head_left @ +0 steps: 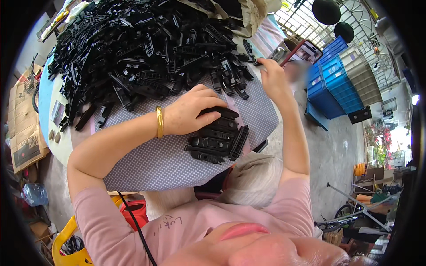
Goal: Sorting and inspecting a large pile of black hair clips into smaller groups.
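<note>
A large heap of black plastic parts (146, 48) covers the far half of the table. My left hand (191, 111), a gold bracelet at its wrist, is closed over the end of a black plastic part (217, 111). That part lies at the top of a small group of similar ribbed parts (213, 144), set roughly side by side near the table's front edge. One slanted part (239, 142) leans along the group's right side. At the heap's right edge, my right hand (274, 80) pinches the near end of another narrow black part (249, 51).
A dotted grey cloth (151, 164) covers the table. A phone in a red case (306, 52) is beyond my right hand. Blue crates (328, 88) are stacked on the floor at right. A yellow chair (66, 239) and flattened cardboard (26, 128) are at left.
</note>
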### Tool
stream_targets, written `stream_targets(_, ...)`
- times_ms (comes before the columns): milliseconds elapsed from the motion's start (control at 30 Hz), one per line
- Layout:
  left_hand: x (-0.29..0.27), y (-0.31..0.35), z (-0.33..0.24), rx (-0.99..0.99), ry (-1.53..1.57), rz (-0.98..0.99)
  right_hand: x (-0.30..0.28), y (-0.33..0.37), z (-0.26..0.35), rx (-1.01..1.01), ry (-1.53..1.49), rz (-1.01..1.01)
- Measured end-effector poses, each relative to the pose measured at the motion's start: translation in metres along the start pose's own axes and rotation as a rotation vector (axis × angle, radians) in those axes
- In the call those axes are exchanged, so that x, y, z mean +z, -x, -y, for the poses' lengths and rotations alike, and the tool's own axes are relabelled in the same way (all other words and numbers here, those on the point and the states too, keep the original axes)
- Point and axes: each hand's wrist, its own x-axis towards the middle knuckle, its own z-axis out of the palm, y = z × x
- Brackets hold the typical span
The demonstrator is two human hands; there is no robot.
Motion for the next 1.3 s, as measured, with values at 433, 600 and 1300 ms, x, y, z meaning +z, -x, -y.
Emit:
stream_targets(433,-0.006,-0.001,0.001,-0.034,0.174,0.105,0.032,-0.033,-0.008,-0.113,0.219,0.027)
stream_targets(600,-0.001,0.002,0.002,-0.216,0.356,0.034,0.015,-0.039,0.046,-0.118,-0.252,-0.242)
stream_targets(1300,-0.008,-0.003,0.014,-0.494,1.0,-0.284,0.094,-0.145,-0.023,-0.127,0.115,-0.003)
